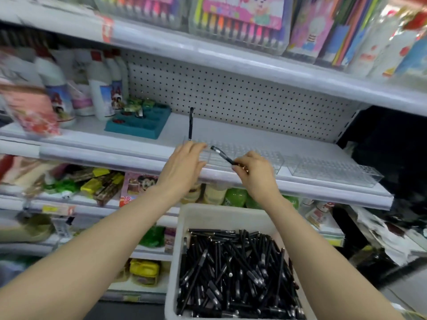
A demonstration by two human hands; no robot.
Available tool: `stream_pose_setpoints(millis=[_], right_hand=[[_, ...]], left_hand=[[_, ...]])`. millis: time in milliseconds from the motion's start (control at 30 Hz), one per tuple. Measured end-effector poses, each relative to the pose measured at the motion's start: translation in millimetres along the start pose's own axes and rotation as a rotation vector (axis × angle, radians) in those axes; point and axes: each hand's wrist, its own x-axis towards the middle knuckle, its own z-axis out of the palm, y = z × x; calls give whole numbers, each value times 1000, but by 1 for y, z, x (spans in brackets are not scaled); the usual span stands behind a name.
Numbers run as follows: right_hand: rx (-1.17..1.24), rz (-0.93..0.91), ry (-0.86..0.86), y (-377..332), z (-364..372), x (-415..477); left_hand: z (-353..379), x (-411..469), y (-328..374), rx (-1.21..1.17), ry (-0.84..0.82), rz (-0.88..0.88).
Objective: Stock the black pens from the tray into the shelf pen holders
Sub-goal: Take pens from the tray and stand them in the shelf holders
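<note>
A white tray [196, 218] below my arms is full of several black pens [238, 273]. Clear plastic pen holders [261, 153] with grid holes lie along the front of the middle shelf [231, 130]. One black pen [190, 123] stands upright in the left end of the holder. My right hand [256, 174] pinches another black pen [223, 155], tilted up and left over the holder. My left hand [184, 162] rests with relaxed fingers on the holder's left part, just below the upright pen.
A second clear holder [335, 169] sits further right on the same shelf. A teal tray [138, 125] and white bottles [101, 93] stand at the shelf's left. Marker sets fill the shelf above; packaged goods fill the shelves below.
</note>
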Motion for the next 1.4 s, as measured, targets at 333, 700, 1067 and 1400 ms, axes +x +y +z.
stream_pose_setpoints(millis=[333, 700, 1067, 1400], right_hand=[[528, 285, 174, -39, 6, 101], [409, 257, 35, -58, 63, 130], [353, 166, 111, -51, 73, 125], [299, 137, -82, -36, 88, 128]], left_hand=[[16, 34, -56, 229, -54, 80], [25, 39, -67, 137, 11, 110], [33, 40, -72, 118, 62, 112], [36, 35, -57, 151, 92, 12]])
